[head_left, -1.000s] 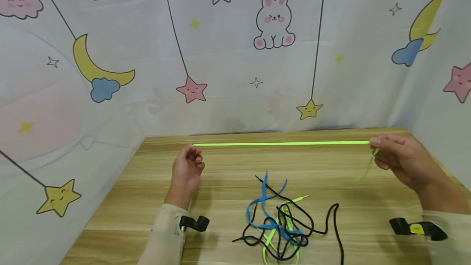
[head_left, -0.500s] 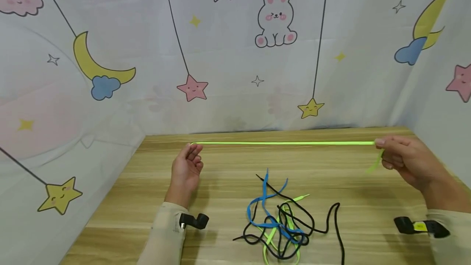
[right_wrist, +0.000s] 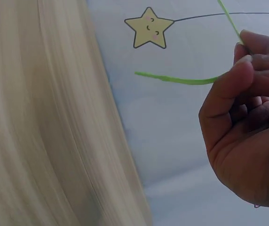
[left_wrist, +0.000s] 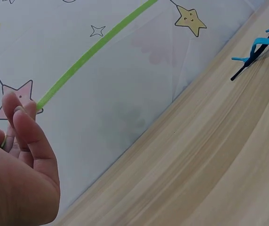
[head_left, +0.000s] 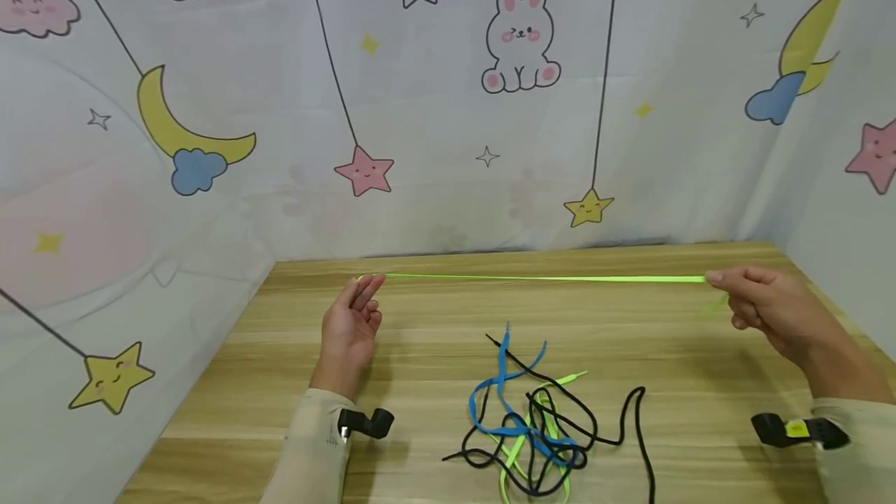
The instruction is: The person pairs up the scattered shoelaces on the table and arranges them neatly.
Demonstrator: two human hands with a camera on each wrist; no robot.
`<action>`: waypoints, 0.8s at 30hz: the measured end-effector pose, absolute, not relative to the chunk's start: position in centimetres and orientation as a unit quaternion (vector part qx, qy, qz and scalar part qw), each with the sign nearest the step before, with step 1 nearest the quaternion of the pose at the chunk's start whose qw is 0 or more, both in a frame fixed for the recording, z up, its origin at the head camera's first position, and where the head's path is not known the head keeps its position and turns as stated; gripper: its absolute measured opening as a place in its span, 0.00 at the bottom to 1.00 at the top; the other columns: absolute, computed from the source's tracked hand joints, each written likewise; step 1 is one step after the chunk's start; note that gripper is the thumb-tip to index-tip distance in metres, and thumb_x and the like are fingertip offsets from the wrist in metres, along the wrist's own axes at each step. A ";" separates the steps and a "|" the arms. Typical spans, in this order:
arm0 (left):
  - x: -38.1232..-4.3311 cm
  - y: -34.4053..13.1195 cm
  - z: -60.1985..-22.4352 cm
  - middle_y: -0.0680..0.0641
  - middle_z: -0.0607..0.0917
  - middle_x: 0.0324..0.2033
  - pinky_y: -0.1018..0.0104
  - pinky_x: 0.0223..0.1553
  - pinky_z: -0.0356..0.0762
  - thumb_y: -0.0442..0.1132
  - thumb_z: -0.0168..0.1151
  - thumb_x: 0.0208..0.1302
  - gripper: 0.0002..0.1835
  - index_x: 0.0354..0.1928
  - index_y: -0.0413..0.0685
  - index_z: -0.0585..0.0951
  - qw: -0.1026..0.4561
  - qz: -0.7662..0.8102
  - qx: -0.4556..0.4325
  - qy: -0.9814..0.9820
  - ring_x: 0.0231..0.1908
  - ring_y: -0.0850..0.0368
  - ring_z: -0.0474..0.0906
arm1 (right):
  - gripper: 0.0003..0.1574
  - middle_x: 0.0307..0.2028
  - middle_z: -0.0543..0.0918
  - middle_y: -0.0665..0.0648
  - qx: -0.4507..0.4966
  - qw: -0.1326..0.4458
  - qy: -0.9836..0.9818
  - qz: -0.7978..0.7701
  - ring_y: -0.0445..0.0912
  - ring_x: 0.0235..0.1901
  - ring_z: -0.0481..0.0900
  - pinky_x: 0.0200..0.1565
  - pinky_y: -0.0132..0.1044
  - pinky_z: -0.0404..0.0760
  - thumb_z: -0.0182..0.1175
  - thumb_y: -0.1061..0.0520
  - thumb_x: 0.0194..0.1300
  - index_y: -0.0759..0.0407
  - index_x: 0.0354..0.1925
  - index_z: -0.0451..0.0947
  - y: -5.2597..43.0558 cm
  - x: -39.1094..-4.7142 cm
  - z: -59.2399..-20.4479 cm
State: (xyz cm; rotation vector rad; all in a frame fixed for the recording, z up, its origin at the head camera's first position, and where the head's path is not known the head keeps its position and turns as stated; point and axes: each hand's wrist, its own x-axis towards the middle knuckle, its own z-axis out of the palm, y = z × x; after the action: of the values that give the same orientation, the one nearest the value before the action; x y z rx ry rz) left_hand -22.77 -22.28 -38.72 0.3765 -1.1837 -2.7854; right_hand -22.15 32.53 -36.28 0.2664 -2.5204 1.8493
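Observation:
A lime-green flat shoelace [head_left: 560,278] is stretched level above the table between both hands. At its left end, my left hand [head_left: 350,333] holds the lace among its fingers; in the left wrist view the green band [left_wrist: 94,49] runs up and right from behind the fingertips [left_wrist: 24,117]. My right hand [head_left: 777,317] pinches the other end between thumb and fingers. From that pinch a short loose tail [right_wrist: 181,81] sticks out, seen in the right wrist view. Below the stretched lace lies a tangle of blue lace [head_left: 502,379], black cord [head_left: 595,434] and more green lace [head_left: 514,453].
The wooden table [head_left: 245,411] carries the tangle near its front middle, and one black strand runs off the lower frame edge. A white printed cloth [head_left: 434,99] stands behind and at the sides. A black camera mount sits on each sleeve.
The lace has turned nearly edge-on near the left hand, whose fingers have shifted and look straighter. My right hand is slightly lower, and the loose tail has swung. The tangle has not moved.

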 end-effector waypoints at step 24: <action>-23.5 -22.2 -40.0 0.49 0.81 0.51 0.76 0.26 0.73 0.48 0.46 0.71 0.22 0.60 0.43 0.69 0.013 -0.892 0.135 -0.432 0.24 0.65 0.75 | 0.27 0.36 0.80 0.33 0.007 0.001 -0.815 0.579 0.44 0.34 0.83 0.35 0.39 0.81 0.53 0.42 0.66 0.56 0.56 0.71 33.4 -22.8 -38.0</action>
State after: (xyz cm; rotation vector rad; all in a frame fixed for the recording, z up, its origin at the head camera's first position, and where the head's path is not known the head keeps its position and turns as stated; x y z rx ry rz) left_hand -23.48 -22.23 -39.95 0.4192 -1.3455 -2.7795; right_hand -22.83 33.38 -37.98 0.0218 -2.5601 1.8186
